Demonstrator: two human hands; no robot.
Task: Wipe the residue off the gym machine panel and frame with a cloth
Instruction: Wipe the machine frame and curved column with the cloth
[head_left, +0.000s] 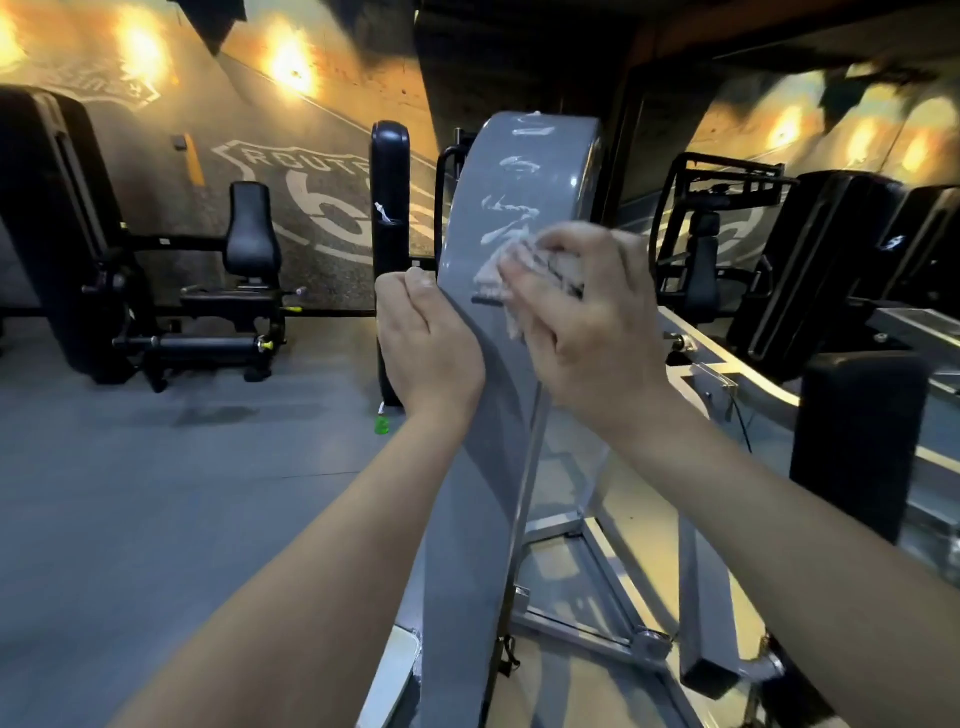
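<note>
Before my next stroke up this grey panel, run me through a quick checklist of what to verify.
1. The cloth sits under the right hand, pressed on the panel: ok.
2. The left hand grips the panel's edge: ok.
3. Path above the cloth free of residue streaks: not ok, several show up to the top.
4. Panel below the hands free of streaks: ok, none visible.
5. Cloth clean enough: cannot tell, blurred.

Under your right hand (587, 332): cloth (519, 317) pale, soft, crumpled; weave blurred. Above your fingers: curved grey panel (519, 171) smooth, glossy paint, streaked with dull white residue (511, 210). Below your wrist: frame (608, 587) silvery metal, satin sheen. Beyond your left hand (426, 343): black upright pad (389, 182), glossy.
</note>
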